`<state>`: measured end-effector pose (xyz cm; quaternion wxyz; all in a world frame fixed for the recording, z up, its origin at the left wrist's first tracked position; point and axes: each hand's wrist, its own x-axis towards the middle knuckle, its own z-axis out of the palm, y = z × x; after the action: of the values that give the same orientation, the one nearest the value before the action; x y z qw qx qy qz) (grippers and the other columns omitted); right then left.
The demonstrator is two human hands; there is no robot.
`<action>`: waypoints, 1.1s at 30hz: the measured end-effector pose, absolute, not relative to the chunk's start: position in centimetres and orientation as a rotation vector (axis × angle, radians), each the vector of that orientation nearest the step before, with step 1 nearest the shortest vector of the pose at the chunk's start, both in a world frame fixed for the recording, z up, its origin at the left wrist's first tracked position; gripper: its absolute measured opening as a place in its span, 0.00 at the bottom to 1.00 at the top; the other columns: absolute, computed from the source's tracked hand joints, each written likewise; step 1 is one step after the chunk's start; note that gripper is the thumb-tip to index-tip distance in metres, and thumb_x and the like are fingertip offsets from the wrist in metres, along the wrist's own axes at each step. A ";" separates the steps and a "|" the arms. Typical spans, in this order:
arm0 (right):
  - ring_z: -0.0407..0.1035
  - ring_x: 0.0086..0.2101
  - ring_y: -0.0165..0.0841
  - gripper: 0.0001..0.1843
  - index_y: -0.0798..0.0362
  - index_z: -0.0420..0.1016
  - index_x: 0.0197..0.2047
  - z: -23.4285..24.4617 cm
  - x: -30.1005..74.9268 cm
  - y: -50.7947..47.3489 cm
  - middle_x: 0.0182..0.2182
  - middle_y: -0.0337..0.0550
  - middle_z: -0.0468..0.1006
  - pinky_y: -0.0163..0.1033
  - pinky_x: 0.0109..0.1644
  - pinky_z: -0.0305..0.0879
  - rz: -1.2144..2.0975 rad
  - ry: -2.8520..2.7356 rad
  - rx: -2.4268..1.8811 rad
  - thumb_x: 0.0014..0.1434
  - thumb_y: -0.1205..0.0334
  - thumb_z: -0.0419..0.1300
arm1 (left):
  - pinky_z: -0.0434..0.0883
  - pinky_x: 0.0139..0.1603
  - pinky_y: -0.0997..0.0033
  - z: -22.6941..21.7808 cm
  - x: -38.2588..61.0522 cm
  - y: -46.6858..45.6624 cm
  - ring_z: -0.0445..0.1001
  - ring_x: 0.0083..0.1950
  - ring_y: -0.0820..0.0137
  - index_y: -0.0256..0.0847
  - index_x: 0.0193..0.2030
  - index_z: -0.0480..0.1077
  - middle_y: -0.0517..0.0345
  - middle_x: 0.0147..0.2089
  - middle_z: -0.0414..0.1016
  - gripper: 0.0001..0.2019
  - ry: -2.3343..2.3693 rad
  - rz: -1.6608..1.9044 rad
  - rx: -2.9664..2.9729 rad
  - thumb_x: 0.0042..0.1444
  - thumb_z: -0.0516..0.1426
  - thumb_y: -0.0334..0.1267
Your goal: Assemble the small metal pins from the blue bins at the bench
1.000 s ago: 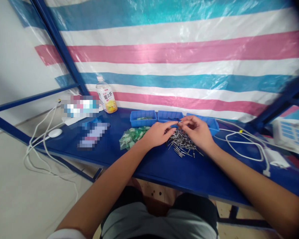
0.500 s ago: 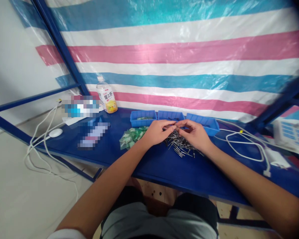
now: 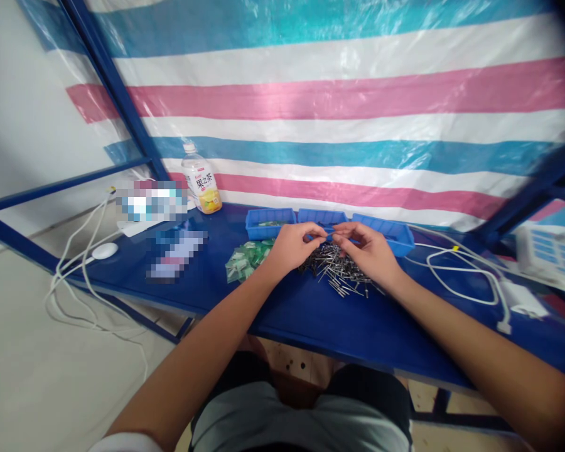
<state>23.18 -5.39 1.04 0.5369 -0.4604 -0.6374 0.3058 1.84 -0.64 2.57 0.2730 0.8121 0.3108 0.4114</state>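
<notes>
Head view: your left hand and right hand meet fingertip to fingertip above the pile of metal pins near the desk's far edge, both grips pinched on something too small to tell.

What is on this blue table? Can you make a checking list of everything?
Surface: blue table, metal frame.
Job's things: heap of small metal pins; green bits pile; three blue trays.
Clutter: drink bottle; two blurred packs.
Hands: left hand and right hand meet fingertip to fingertip above the pins; whatever they pinch is too small to tell.
Cables: white cables right; more at left with white puck.
Surroundings: striped plastic sheet behind.
</notes>
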 end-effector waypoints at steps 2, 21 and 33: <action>0.78 0.34 0.37 0.18 0.47 0.84 0.49 1.1 23.2 -5.4 0.41 0.46 0.85 0.43 0.36 0.79 0.710 -1.541 -1.101 0.62 0.45 0.72 | 0.82 0.52 0.61 2.8 1.7 -0.9 0.85 0.45 0.66 0.44 0.43 0.82 0.58 0.45 0.88 0.06 0.836 1.046 2.226 0.63 0.63 0.30; 0.77 0.35 0.38 0.18 0.46 0.73 0.54 0.5 23.0 -5.6 0.38 0.43 0.84 0.44 0.38 0.73 0.607 -1.712 -1.098 0.62 0.56 0.69 | 0.84 0.53 0.61 2.0 2.3 -0.8 0.86 0.49 0.65 0.43 0.66 0.70 0.46 0.58 0.83 0.24 0.642 1.089 1.995 0.64 0.64 0.32; 0.78 0.39 0.41 0.09 0.45 0.84 0.47 0.9 23.5 -5.8 0.40 0.45 0.84 0.46 0.41 0.74 0.320 -1.737 -1.185 0.68 0.53 0.65 | 0.83 0.46 0.64 2.4 1.9 -1.4 0.86 0.40 0.66 0.40 0.65 0.77 0.50 0.46 0.88 0.19 0.764 0.958 2.171 0.71 0.56 0.37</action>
<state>23.47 -5.81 0.95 0.4861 -0.4868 -0.7138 0.1313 1.88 -1.45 2.39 0.3186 0.8255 0.2904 0.3643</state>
